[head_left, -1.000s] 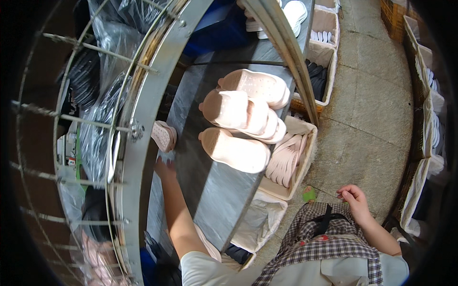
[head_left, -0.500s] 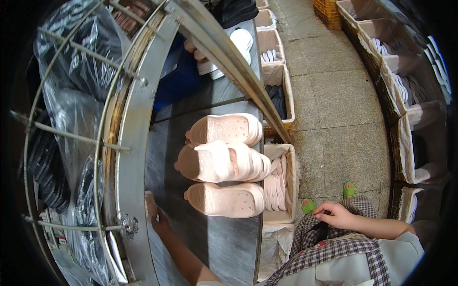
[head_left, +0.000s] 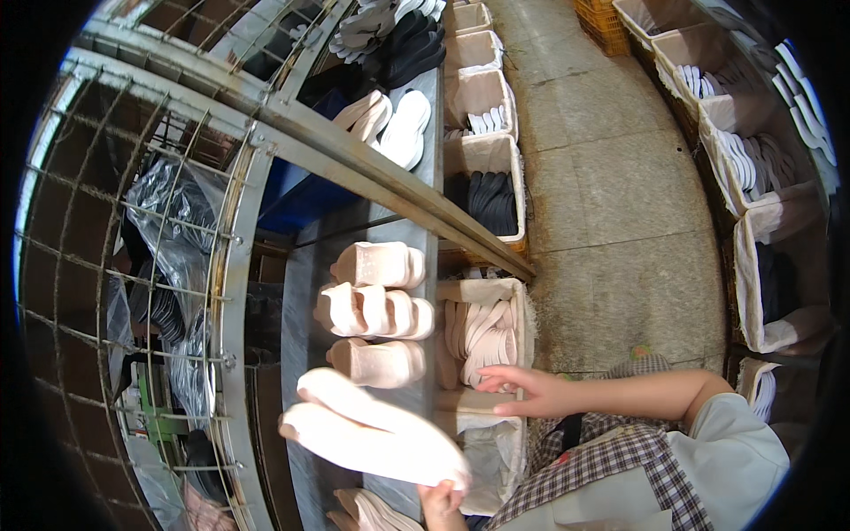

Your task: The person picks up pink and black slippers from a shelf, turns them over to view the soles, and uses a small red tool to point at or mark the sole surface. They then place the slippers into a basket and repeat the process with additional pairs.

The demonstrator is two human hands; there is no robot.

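Note:
My left hand (head_left: 441,506), at the lower middle, is closed around the near end of a pair of pale pink shoe soles (head_left: 372,442), which look overexposed. The pair is held up over the grey table, slanting away to the left. Just beyond it, three groups of pale pink soles (head_left: 376,314) stand in a row, nested into one another. More pale soles (head_left: 376,513) lie on the table beside my left wrist. My right hand (head_left: 531,394) hovers with fingers apart over the near edge of a cloth-lined crate of pink soles (head_left: 482,332), holding nothing.
A metal post (head_left: 398,195) slants across the table, joined to a wire-mesh frame (head_left: 133,239) on the left. White soles (head_left: 407,131) and black soles (head_left: 412,53) lie farther along. Lined crates (head_left: 485,199) line the table's right side; others (head_left: 761,274) stand across the aisle.
My left hand has come from the table's left side toward me, bringing up the pair of soles. My right hand has moved left from my lap and spread its fingers. The view has shifted.

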